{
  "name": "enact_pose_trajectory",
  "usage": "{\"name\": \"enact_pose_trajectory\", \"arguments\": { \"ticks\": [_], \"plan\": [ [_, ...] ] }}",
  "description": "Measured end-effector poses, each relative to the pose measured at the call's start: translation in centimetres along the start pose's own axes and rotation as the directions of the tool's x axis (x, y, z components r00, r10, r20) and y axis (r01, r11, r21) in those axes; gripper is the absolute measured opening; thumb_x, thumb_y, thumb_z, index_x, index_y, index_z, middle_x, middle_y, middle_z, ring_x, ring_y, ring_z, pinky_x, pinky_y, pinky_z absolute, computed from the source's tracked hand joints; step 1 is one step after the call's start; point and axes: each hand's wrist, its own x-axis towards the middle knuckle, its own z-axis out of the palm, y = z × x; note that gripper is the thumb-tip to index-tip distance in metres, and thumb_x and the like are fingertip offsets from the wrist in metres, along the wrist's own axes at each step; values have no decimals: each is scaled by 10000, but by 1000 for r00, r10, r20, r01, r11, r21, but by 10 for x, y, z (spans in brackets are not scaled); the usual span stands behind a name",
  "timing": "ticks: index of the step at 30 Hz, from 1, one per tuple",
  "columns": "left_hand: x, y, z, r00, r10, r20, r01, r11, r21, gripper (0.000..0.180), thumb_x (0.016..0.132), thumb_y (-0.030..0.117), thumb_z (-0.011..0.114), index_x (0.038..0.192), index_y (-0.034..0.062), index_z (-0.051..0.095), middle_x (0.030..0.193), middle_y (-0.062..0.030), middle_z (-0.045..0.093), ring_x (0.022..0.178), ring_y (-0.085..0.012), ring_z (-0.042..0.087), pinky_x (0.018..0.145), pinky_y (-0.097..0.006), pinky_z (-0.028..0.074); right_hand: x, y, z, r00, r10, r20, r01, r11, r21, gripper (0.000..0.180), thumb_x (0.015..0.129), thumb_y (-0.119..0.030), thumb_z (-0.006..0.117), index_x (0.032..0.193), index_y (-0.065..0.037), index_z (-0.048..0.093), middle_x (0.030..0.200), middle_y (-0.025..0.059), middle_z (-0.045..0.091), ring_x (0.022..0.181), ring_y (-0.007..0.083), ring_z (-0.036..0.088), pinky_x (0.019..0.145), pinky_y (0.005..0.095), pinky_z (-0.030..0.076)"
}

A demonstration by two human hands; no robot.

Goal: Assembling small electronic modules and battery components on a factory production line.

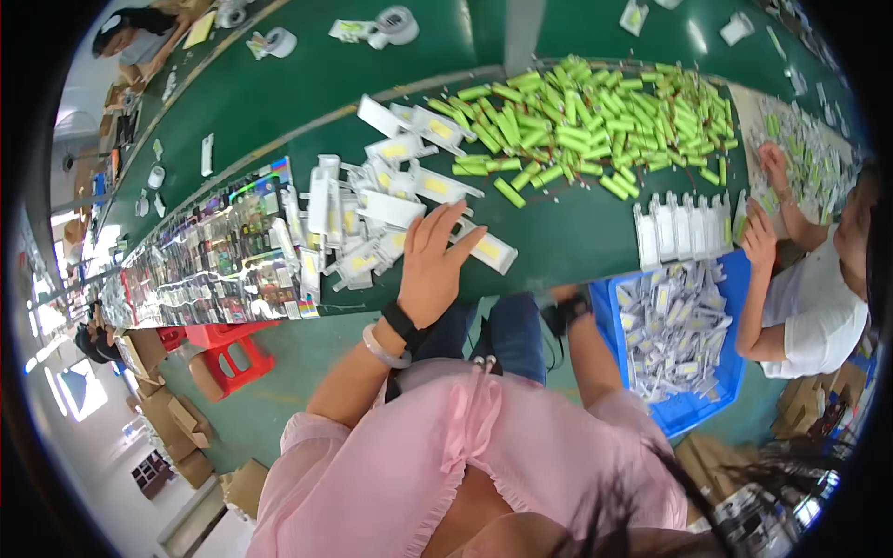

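Note:
My left hand (pixel 433 253) reaches over the table at the near right side of a loose pile of white plastic housings (pixel 389 206), several with a yellow strip on them. Its fingers are spread, and the thumb lies against a housing with a yellow strip (pixel 491 251) near the table's front edge. I see no housing gripped in that hand. My right hand (pixel 564 294) is low at the table's front edge, beside the blue bin; its fingers are hidden, so whether it holds anything does not show.
A heap of green cylindrical cells with wires (pixel 586 121) lies further back. White housings stand in a row (pixel 684 229) at right, above a blue bin (pixel 735 316) full of housings. A co-worker (pixel 819 279) works there. Glossy printed packs (pixel 214 251) cover the left; a red stool (pixel 237 363) stands below.

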Motion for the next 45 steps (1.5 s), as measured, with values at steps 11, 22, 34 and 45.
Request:
{"name": "enact_pose_trajectory", "arguments": {
  "ticks": [11,22,34,45],
  "plan": [
    [-11,-85,-41,997,-64,-45,72,977,201,524,728,-51,563,1213,126,649,1163,-65,609,1181,-285,525,1121,-526,302,16,-231,-57,899,-418,127,420,907,12,259,856,-60,668,1114,-54,679,1210,128,647,1210,294,580,941,400,466],
    [-25,-24,-36,986,164,-11,-163,975,-149,267,784,71,643,982,231,723,1098,-3,613,1189,-239,536,1132,-532,318,16,-207,-47,965,-259,-41,200,826,-527,480,728,-121,762,1195,-116,651,1221,85,596,1097,308,538,924,445,421],
    [-45,-37,-35,984,-162,-81,160,987,-30,432,762,4,610,1189,70,636,1295,-107,574,1209,-328,521,1002,-472,420,15,-224,-32,920,-311,241,391,779,-490,581,760,-201,771,1316,-204,603,1502,92,444,1421,326,361,1175,495,248],
    [-73,-43,-18,998,-58,-18,59,993,98,318,808,101,604,1124,102,645,1271,-113,565,1157,-311,546,961,-441,464,7,-196,-48,937,-315,151,345,773,-532,504,778,-181,739,1267,-169,620,1443,100,482,1398,330,374,1133,506,285]
  ]
}}
